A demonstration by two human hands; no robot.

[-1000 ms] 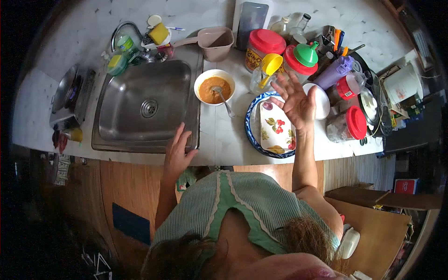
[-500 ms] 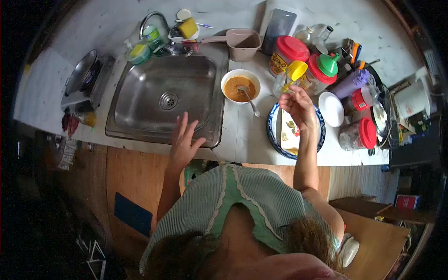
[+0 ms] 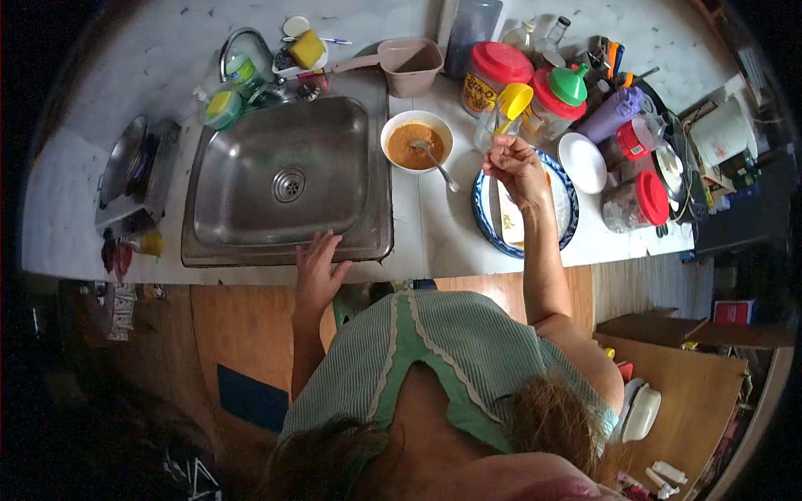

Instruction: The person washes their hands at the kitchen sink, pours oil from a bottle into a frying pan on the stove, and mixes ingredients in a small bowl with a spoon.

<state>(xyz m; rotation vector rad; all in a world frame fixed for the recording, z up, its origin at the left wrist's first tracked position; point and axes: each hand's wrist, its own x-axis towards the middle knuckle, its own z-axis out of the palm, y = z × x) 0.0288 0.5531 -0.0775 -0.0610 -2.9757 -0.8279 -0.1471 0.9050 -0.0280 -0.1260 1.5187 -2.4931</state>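
My left hand [image 3: 316,269] is open, fingers spread, at the front rim of the steel sink [image 3: 190,238]. My right hand [image 3: 520,171] is raised above a blue-rimmed plate [image 3: 482,219], thumb and fingertips pinched together. What the pinch holds, if anything, I cannot make out. Just beyond these fingertips are a yellow funnel-like scoop [image 3: 516,98] and a clear glass jar [image 3: 486,132]. On the plate lies a white block-like item [image 3: 510,219] with a printed pattern, partly hidden by my hand. Between my hands, a white bowl [image 3: 389,154] holds orange-brown sauce [image 3: 409,144] and a spoon [image 3: 443,171].
A handled plastic dipper [image 3: 409,71] stands behind the bowl. Red-lidded jars [image 3: 501,63], a green funnel [image 3: 570,83], a white saucer [image 3: 582,163] and a purple bottle [image 3: 611,115] crowd the right. Sponges [image 3: 307,50] sit by the faucet [image 3: 242,35].
The view has shifted, so the counter items appear higher and further left. My left hand has settled lower at the sink's front edge. My right fingers look more tightly pinched.
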